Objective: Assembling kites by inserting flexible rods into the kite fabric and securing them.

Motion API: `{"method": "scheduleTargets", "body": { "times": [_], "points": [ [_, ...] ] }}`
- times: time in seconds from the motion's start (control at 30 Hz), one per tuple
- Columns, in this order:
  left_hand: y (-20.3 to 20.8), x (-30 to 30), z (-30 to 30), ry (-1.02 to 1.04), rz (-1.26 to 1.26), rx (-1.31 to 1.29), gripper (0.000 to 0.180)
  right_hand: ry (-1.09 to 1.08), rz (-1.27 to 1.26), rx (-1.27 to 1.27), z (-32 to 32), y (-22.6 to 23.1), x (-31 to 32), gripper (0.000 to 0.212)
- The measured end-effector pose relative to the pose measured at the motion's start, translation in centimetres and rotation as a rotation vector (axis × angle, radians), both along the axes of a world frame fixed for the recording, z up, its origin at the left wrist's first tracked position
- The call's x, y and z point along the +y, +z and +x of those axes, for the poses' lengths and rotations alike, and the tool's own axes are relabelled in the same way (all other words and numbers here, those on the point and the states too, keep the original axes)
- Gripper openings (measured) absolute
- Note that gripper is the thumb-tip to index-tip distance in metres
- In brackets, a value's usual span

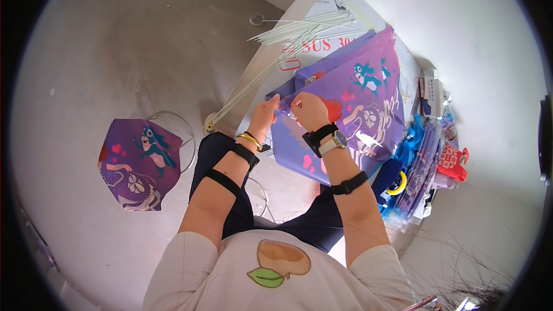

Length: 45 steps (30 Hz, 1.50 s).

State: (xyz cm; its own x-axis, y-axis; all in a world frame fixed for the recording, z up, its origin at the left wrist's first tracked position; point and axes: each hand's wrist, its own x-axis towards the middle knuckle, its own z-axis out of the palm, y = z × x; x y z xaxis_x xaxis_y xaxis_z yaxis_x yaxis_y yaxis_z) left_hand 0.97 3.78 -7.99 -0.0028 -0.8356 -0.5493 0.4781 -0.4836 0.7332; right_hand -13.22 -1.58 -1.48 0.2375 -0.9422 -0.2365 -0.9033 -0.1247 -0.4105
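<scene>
A stack of purple printed sheets [368, 109], with cartoon figures and hearts on them, lies over a white box in front of me. At the sheets' near left corner, my left hand [266, 114] is closed, thumb and fingers pinching the edge. Beside it my right hand [311, 110] is curled into a fist on the same corner. A narrow gap separates the two hands. What exactly sits between the fingertips is partly hidden. Long thin white rods [299, 30] lie on the box beyond my hands, some slanting down toward my left knee.
On the floor to the left lies a similar purple piece [141, 164], next to a thin wire hoop [190, 138]. Plastic-wrapped purple packs [420, 167], blue bundles, a yellow ring [397, 183] and a red item [452, 162] crowd the box's right side. A white wall [484, 52] rises beyond.
</scene>
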Motion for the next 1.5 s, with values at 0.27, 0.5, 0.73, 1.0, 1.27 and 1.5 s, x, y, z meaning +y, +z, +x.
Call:
{"method": "scheduleTargets", "body": {
  "times": [0.27,0.5,0.73,1.0,1.27,1.5],
  "points": [
    [0.4,-0.6,0.5,-0.056,0.066,0.000,0.043,0.033,-0.013,-0.003,0.7,1.0,1.5,0.014],
    [0.1,-0.9,0.6,-0.264,-0.055,-0.123,0.041,-0.016,-0.107,-0.126,1.0,1.9,4.3,0.010],
    [-0.3,-0.6,0.6,-0.256,-0.098,-0.109,0.043,-0.166,-0.162,-0.364,0.0,1.2,6.5,0.006],
    [-0.4,-0.4,0.3,-0.287,-0.116,-0.159,0.044,-0.194,-0.213,-0.201,0.9,0.7,6.6,0.007],
    [-1.9,-0.1,0.1,-0.298,-0.248,-0.288,0.042,-0.154,-0.157,-0.072,0.7,0.1,6.1,0.007],
    [-2.3,-0.1,0.0,-0.349,-0.282,-0.437,0.040,-0.216,-0.136,0.132,2.0,-0.3,6.0,0.013]
  ]
}}
